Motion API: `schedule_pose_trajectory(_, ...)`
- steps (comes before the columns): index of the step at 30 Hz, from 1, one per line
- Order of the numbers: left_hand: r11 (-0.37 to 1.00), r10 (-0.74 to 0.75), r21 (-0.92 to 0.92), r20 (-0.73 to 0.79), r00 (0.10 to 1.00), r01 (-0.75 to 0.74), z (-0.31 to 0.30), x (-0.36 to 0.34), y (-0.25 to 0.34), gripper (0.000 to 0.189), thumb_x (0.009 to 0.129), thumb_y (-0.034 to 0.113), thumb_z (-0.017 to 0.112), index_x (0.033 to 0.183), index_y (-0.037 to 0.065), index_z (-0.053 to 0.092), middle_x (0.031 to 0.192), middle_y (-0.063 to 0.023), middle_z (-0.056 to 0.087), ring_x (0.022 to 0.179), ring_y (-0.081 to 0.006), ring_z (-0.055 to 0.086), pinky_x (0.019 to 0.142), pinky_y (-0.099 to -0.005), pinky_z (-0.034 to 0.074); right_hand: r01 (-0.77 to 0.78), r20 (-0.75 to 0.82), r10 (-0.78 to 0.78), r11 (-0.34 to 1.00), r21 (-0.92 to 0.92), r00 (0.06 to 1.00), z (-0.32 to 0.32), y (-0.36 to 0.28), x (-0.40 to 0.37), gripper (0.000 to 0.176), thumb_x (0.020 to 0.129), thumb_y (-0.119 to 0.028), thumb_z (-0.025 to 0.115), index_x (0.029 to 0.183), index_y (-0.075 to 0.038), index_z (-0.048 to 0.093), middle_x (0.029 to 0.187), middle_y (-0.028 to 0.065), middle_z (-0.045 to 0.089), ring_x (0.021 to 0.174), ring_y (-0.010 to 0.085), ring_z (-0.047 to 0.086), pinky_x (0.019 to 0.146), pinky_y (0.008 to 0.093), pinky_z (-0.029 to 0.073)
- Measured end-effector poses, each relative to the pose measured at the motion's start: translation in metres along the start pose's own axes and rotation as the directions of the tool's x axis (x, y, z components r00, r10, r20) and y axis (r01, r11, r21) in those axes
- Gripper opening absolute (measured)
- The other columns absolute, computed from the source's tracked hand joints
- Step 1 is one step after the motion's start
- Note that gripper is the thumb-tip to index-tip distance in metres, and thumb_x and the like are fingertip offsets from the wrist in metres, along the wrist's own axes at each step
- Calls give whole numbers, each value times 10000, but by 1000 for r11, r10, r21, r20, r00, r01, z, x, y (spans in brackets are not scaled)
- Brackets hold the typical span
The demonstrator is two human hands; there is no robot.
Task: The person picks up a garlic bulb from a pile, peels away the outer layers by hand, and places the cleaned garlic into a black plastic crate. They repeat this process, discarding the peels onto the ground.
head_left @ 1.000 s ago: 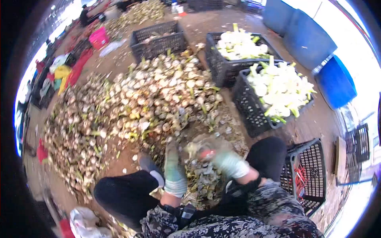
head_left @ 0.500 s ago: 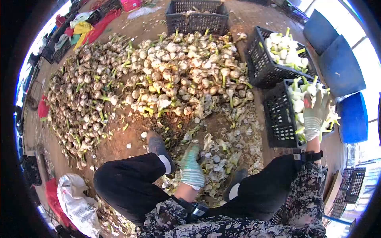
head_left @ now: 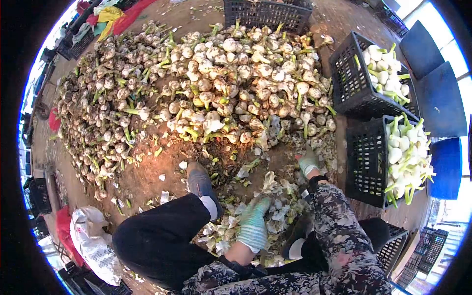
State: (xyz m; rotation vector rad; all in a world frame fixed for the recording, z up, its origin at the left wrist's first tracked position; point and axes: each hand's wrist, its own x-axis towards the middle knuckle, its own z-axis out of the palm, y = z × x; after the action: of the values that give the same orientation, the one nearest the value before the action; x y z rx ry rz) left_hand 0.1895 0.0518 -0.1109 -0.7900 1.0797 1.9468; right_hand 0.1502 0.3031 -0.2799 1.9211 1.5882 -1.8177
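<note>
My left hand [head_left: 254, 223], in a striped green and white glove, hangs low between the legs over loose peelings [head_left: 280, 196]; its fingers point down and what they hold, if anything, is hidden. My right hand [head_left: 308, 161], gloved too, reaches to the right front edge of the big heap of unpeeled garlic bulbs [head_left: 231, 73]. Its fingertips are too small and blurred to read. Peeled white garlic with green stems [head_left: 405, 152] fills the nearer black crate [head_left: 365, 162] on the right.
Another black crate [head_left: 351, 73] of peeled garlic stands behind the nearer one. Blue panels [head_left: 439, 98] line the right side. At the back is a black crate [head_left: 268, 14]. A white sack [head_left: 91, 241] lies at the lower left.
My right hand has left the nearer crate of peeled garlic and moved left to the heap's edge. My left hand has shifted slightly right and down. The view has turned a little.
</note>
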Motion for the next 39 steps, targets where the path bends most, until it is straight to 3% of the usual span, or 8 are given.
schedule_pose_trajectory(4, 997, 75, 12, -36, 997, -75, 8, -6, 10, 209, 797, 125, 557, 980, 23, 564, 893, -65, 595, 768, -144, 553, 689, -243, 441, 516, 349, -449, 331, -790, 823, -16, -24, -48, 405, 809, -25, 516, 1196, 24, 408, 1051, 155, 537, 843, 198, 565, 655, 269, 464)
schedule_pose_trajectory(7, 987, 125, 106, -60, 990, -118, 7, -13, 14, 205, 794, 124, 561, 976, 28, 568, 875, -49, 590, 738, -121, 540, 662, -228, 431, 383, 520, -383, 917, 112, 764, -44, -3, -44, 435, 792, -13, 530, 1207, 22, 403, 1125, 167, 508, 941, 222, 546, 707, 289, 469)
schedule_pose_trajectory(12, 986, 134, 104, -38, 990, -130, -6, -23, -5, 242, 801, 140, 548, 1010, 19, 555, 899, -38, 586, 781, -124, 534, 724, -241, 416, 545, 488, -315, 122, -830, 814, -65, 19, 8, 517, 770, 72, 494, 1260, 8, 341, 1226, 146, 452, 1042, 218, 516, 757, 293, 476)
schedule_pose_trajectory(20, 1000, -24, 7, -94, 995, 24, -7, -22, 6, 301, 784, 118, 546, 1059, -2, 530, 981, -66, 586, 909, -165, 531, 819, -273, 399, 572, 575, -384, -134, -809, 723, 44, -11, -59, 605, 716, -137, 623, 1260, -139, 356, 1287, 165, 368, 1050, 337, 486, 860, 386, 428)
schedule_pose_trajectory(23, 999, 39, -9, -81, 996, -40, -10, -10, 6, 283, 780, 105, 551, 1041, -2, 540, 965, -76, 588, 867, -176, 550, 780, -275, 426, 453, 374, -411, 112, -884, 831, 60, -11, -41, 468, 734, -129, 607, 1168, -85, 437, 1114, 143, 514, 969, 324, 525, 828, 391, 449)
schedule_pose_trajectory(25, 999, 39, -21, -43, 998, -40, -15, -6, 9, 272, 787, 107, 551, 1040, 6, 545, 955, -78, 587, 855, -164, 553, 756, -266, 435, 11, 264, -49, 990, 142, 963, 55, -10, -32, 160, 761, -97, 546, 915, -70, 512, 828, 72, 540, 745, 233, 521, 707, 410, 485)
schedule_pose_trajectory(32, 992, -6, -123, 192, 981, 31, 2, -17, 29, 394, 843, 316, 528, 1171, 112, 454, 1032, -52, 542, 894, -171, 541, 724, -324, 482, -899, 966, -133, 356, 255, 221, -12, -47, -181, 413, 799, -204, 575, 1132, 5, 450, 1113, 159, 481, 964, 254, 518, 825, 348, 450)
schedule_pose_trajectory(39, 950, -36, -246, 522, 852, 190, 15, -48, 35, 540, 829, 508, 443, 1186, 103, 444, 1046, -86, 552, 820, -219, 566, 708, -379, 497, -275, 800, -334, 814, 512, 499, -44, -27, -245, 493, 784, -320, 583, 1176, -57, 441, 1104, 154, 527, 1019, 306, 520, 845, 476, 442)
